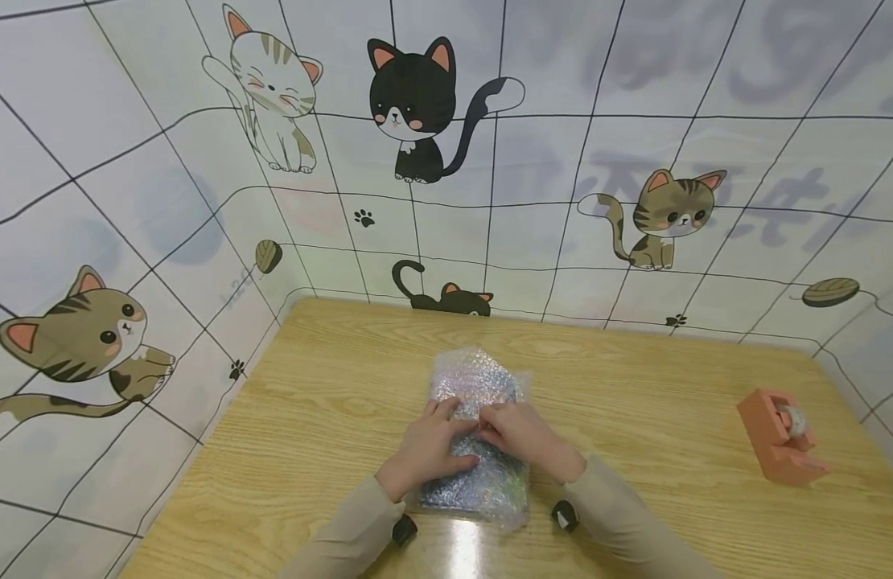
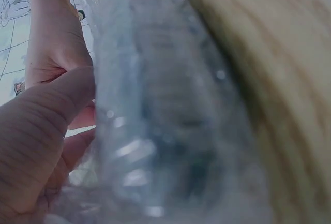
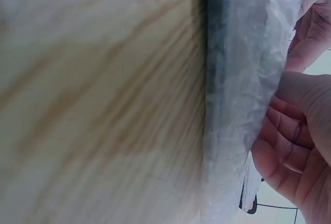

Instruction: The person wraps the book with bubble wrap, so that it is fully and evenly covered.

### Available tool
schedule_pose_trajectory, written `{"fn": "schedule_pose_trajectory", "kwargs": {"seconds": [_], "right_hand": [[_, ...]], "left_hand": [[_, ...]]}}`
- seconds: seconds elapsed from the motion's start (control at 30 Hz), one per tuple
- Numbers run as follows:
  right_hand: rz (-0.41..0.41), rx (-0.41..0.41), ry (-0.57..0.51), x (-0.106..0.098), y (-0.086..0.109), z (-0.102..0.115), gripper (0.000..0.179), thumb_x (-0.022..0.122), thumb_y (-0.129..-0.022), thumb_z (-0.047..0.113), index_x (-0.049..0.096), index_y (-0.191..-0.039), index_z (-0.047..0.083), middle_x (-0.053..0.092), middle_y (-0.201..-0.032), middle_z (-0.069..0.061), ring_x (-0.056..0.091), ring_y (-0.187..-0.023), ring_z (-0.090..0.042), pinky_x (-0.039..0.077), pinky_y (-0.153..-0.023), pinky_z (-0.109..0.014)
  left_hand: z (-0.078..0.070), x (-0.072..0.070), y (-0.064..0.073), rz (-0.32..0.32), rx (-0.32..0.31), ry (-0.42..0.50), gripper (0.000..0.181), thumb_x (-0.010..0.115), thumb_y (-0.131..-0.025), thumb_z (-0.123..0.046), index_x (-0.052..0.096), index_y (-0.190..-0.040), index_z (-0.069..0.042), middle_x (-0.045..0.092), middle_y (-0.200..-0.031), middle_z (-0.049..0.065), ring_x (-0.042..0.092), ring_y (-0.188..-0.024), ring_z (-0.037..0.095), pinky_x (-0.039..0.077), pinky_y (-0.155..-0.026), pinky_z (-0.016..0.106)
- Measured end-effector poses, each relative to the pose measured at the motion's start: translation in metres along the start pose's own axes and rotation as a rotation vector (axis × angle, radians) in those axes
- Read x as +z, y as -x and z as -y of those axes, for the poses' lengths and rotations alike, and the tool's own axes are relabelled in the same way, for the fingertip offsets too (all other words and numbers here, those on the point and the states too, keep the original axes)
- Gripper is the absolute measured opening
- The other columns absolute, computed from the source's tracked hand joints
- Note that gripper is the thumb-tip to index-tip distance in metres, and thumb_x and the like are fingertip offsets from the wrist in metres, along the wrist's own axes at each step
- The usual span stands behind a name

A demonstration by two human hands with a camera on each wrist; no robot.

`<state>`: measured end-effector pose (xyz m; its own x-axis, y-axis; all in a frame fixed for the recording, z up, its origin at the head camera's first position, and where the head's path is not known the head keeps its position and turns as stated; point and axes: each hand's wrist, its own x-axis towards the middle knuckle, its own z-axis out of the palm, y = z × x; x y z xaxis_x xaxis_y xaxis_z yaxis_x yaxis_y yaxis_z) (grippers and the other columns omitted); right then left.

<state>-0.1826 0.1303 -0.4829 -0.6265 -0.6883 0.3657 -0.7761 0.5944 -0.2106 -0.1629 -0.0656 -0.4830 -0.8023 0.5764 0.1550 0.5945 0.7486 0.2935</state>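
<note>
A flat rectangular package in clear bubble wrap (image 1: 475, 490) lies on the table, something bluish and dark showing through. My left hand (image 1: 432, 442) rests on its left side, fingers and thumb spread over the wrap. From the right, my right hand (image 1: 519, 434) pinches the bubble wrap near the middle of the top, its fingers curled. In the left wrist view, the left thumb (image 2: 57, 105) lies along the wrapped side. The right wrist view shows the right fingers (image 3: 282, 136) bent in at the package's upper edge; the pinched spot itself is mostly hidden.
A pink tape dispenser (image 1: 779, 450) with a roll of clear tape stands at the right of the wooden table (image 1: 309, 418). Behind and to the left hangs a white gridded cloth (image 1: 548, 161) printed with cartoon cats.
</note>
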Motion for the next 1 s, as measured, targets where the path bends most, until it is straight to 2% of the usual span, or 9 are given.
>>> {"fn": "schedule_pose_trajectory", "kwargs": {"seconds": [0.4,0.63,0.83,1.0], "right_hand": [[0.102,0.007,-0.135,-0.016,0.015,0.0,0.007,0.073,-0.078,0.009,0.068,-0.083,0.008,0.063,-0.08,0.001,0.058,-0.069,-0.009,0.049,-0.063,-0.019],[0.125,-0.001,-0.161,-0.021,0.019,0.002,0.022,0.071,-0.081,0.009,0.069,-0.101,0.003,0.065,-0.089,-0.004,0.059,-0.075,-0.01,0.05,-0.066,-0.019],[0.15,-0.015,-0.207,-0.021,0.022,0.0,0.018,0.069,-0.082,0.01,0.073,-0.099,0.005,0.059,-0.087,0.0,0.052,-0.076,-0.006,0.047,-0.066,-0.017],[0.183,0.006,-0.305,-0.026,0.025,-0.001,0.015,0.068,-0.084,0.01,0.073,-0.098,0.006,0.058,-0.091,0.0,0.052,-0.081,-0.007,0.048,-0.071,-0.021]], "left_hand": [[-0.002,-0.004,0.001,-0.002,0.005,0.001,0.05,0.074,-0.074,-0.044,0.067,-0.117,-0.018,0.047,-0.134,0.019,0.047,-0.112,0.031,0.052,-0.068,0.038],[-0.001,-0.003,0.001,0.002,0.003,-0.005,0.051,0.073,-0.075,-0.045,0.066,-0.117,-0.017,0.047,-0.135,0.018,0.047,-0.113,0.031,0.053,-0.069,0.039],[-0.001,-0.002,0.001,0.011,-0.008,-0.003,0.054,0.072,-0.076,-0.045,0.062,-0.118,-0.013,0.047,-0.135,0.017,0.046,-0.116,0.032,0.053,-0.072,0.042],[-0.001,-0.002,0.001,0.015,-0.022,0.01,0.06,0.073,-0.075,-0.045,0.058,-0.12,-0.008,0.047,-0.135,0.016,0.046,-0.115,0.03,0.053,-0.074,0.039]]}}
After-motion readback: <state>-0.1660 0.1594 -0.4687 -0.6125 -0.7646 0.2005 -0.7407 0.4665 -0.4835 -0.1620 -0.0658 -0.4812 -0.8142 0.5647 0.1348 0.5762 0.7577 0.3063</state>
